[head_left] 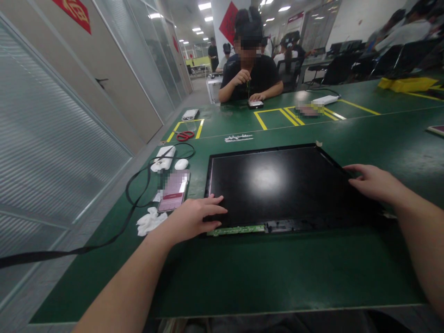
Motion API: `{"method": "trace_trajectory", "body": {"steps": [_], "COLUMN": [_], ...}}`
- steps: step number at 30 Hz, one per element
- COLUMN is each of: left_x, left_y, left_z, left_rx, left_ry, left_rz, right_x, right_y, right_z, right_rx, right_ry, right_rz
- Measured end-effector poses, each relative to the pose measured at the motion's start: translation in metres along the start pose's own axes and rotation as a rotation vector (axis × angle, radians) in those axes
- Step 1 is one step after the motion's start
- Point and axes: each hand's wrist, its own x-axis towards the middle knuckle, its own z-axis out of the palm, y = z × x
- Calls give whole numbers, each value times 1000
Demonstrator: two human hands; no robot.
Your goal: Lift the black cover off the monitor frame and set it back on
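A black screen panel point(277, 185), framed like a monitor's, lies face up on the green table in front of me. A narrow green circuit board point(239, 230) runs along the left part of its near edge. My left hand point(197, 217) grips the panel's left edge near the front corner, fingertips over the dark surface. At the right edge, my right hand point(376, 182) holds the frame, with the thumb and a finger showing and the other fingers hidden. A small piece of pale tape point(318, 144) sticks up at the far right corner.
Left of the panel lie a phone point(173, 190), a crumpled white tissue point(151, 222), a white earbud case point(181, 164), a white power bank point(163, 158) and a black strap point(132, 203). Red-handled scissors point(185, 136) lie beyond. Across the table point(277, 273), a person point(253, 69) works on a small device.
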Motion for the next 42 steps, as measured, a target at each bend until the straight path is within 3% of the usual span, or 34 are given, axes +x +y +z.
{"method": "trace_trajectory", "body": {"steps": [12,16,21,25,29,37,42], "left_x": [0,2,8,10,12,12,15], "left_y": [1,3,-2,-7,-6,-4,2], "left_z": [0,-1,4,11,15,22,22], "left_rx": [-6,-49,50,88,97,184,142], "left_ry": [-8,138,319,269,213,227,230], "left_rz": [-32,-94,-279,-375,-376,-368,-452], "right_x": [-1,3,8,8,6,8,8], "right_y": [-2,3,10,7,4,5,4], "right_z": [-1,1,3,-1,-3,-1,0], "right_rx": [-17,2,53,73,71,43,43], "right_ry": [-35,-11,-28,-79,-96,-103,-98], "right_rz": [21,2,-4,24,49,52,52]}}
